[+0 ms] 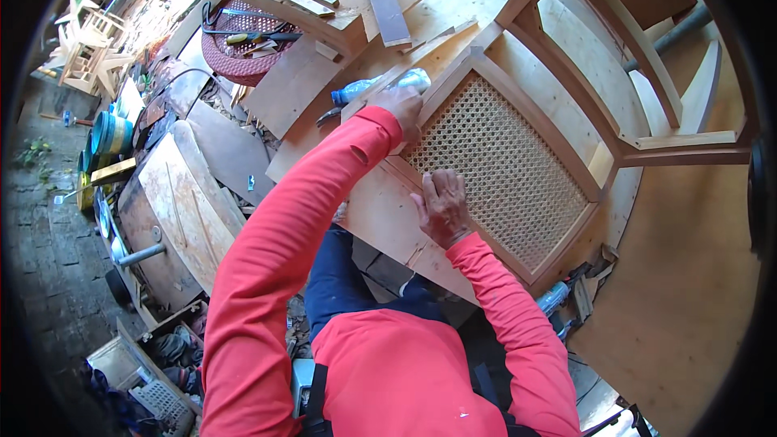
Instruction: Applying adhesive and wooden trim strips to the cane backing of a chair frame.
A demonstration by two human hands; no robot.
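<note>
- Head view, the only one: brown wooden frame with woven cane centre (506, 158) lies on the pale plywood worktop (388, 210), in front of the person, set askew.
- Left hand (401, 109): at the frame's upper-left side, fingers curled. Undersides hidden; cannot tell how far it is closed, nor whether it grips the rail or something small.
- Right hand (443, 204): half open, fingers bent, thumb standing apart; lies over the near-left edge, fingertips at the border of cane and wood. No object seen in it.
- Beside the left hand: clear plastic bottle with blue cap (364, 90), on its side. Dark curved metal piece (328, 116) near it, partly behind the sleeve.
- Beyond the frame's far-right side: brown wooden chair framework with curved rails (566, 81). Whether the two touch: unclear.
- Farther off, upper left: dark flat wooden strip (387, 4) on scrap boards; red woven round surface (222, 61) bearing hand tools.
- Judgement, good handling: bear down on the solid rails; the cane probably dents or slackens under hard fingertip pressure.
- Judgement: best let one hand steady the frame while the other works along the border, in short stretches, feeling for raised strands.
- Judgement, risk: bottle and metal piece crowd the left hand; more elbow room there would help.
</note>
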